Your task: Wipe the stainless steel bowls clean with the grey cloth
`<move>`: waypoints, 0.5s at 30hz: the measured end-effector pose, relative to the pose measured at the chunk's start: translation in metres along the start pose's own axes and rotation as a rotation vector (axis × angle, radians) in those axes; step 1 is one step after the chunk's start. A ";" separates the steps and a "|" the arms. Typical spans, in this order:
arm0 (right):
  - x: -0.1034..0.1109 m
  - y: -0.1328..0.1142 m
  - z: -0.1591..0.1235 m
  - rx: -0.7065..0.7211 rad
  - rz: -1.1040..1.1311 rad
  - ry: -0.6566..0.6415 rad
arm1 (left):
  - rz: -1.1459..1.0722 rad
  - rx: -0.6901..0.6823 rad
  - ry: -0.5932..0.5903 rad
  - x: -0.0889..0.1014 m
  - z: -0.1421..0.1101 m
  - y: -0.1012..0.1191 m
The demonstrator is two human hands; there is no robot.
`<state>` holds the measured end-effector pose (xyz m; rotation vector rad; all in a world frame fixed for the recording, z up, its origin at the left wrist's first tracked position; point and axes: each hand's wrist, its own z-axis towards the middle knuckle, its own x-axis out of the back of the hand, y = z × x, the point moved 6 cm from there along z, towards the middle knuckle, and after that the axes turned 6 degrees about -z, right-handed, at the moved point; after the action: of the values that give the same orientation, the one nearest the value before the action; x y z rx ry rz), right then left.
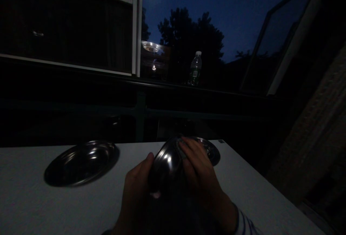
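A shiny metal bowl (pixel 164 161) is held tilted above the white table, its rounded outside catching the light. My left hand (pixel 137 181) grips it from the left side, thumb up near the rim. On the bowl's right side, my right hand (pixel 198 168) presses a small greyish cloth (pixel 181 149) against the surface, fingers bent over it. The cloth's lower part is lost in shadow. To the left lies a wide metal dish (pixel 81 164). A second metal dish (pixel 213 152) sits behind my right hand, which partly covers it.
The white table (pixel 243 188) ends at a far edge below a dark window ledge. On that ledge stands a plastic bottle (pixel 195 69) with a white cap. A window sash (pixel 286 44) hangs open at the right, near a patterned curtain (pixel 321 119). The room is dim.
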<state>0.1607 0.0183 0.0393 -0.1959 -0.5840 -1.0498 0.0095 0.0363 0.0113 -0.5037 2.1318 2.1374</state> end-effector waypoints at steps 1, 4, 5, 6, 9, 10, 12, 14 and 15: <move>0.000 -0.007 0.000 0.041 -0.006 0.012 | 0.003 -0.006 0.007 0.000 0.000 0.000; -0.003 -0.038 -0.002 0.231 -0.039 0.053 | 0.015 0.002 -0.006 0.000 0.001 -0.004; -0.002 -0.043 -0.003 0.245 -0.030 0.069 | 0.013 0.000 -0.016 0.000 0.002 -0.005; -0.004 -0.044 -0.002 0.228 -0.019 0.037 | 0.017 -0.004 -0.037 -0.001 0.002 -0.007; 0.000 -0.026 0.000 0.150 0.034 0.027 | 0.025 -0.009 -0.067 -0.002 0.001 -0.009; 0.002 -0.014 0.000 0.084 0.058 0.025 | 0.027 -0.009 -0.070 -0.003 0.000 -0.009; 0.003 0.007 0.001 -0.076 0.109 0.011 | 0.027 -0.009 -0.078 -0.003 -0.001 -0.009; 0.003 0.011 0.000 -0.131 0.129 0.029 | 0.025 -0.013 -0.084 -0.002 0.000 -0.010; 0.003 0.005 0.000 -0.088 0.116 0.052 | 0.026 -0.015 -0.088 -0.002 0.001 -0.010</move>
<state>0.1658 0.0184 0.0414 -0.2756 -0.4744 -0.9657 0.0142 0.0381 0.0020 -0.3783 2.0881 2.1486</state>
